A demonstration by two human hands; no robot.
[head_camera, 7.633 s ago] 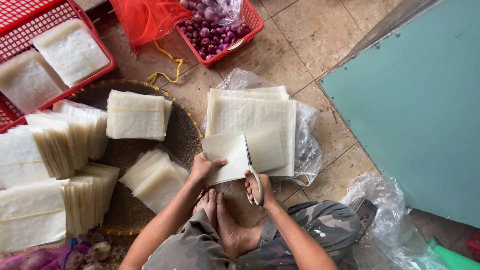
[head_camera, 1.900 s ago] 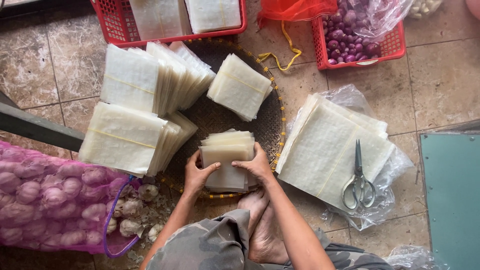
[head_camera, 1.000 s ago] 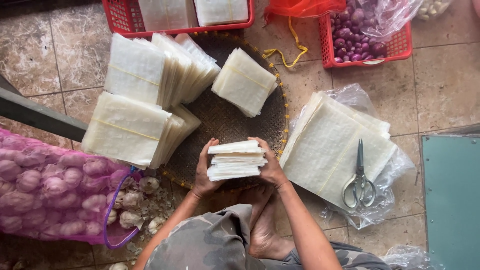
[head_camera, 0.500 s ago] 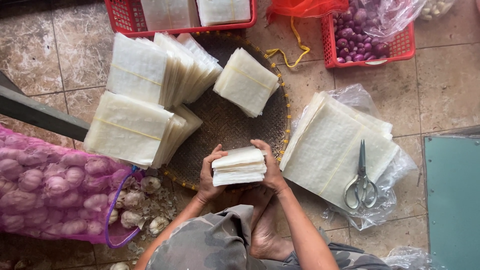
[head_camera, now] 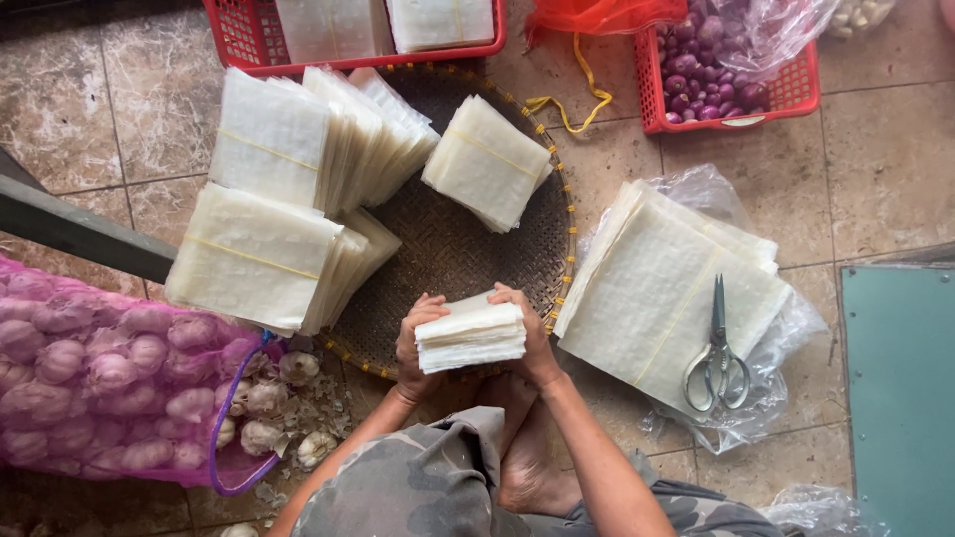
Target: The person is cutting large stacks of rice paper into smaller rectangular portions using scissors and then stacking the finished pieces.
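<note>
Left hand: clamped on the left end of the small stack of white sheets.
Right hand: gripping the stack's right end.
Stack: held edge-up over the near rim of the woven tray (just above the person's feet).
Scissors: lying on the big sheet pile, right.
Garlic sack: left.

A: From my seat, the small stack of sheets at lower centre looks like thin, matt, off-white translucent paper. The round tray?

B: I read it as woven, rough, dark fibre. The scissors at right are shiny metal, the crates along the top are red plastic mesh, and the floor is glossy stone tile.
</note>
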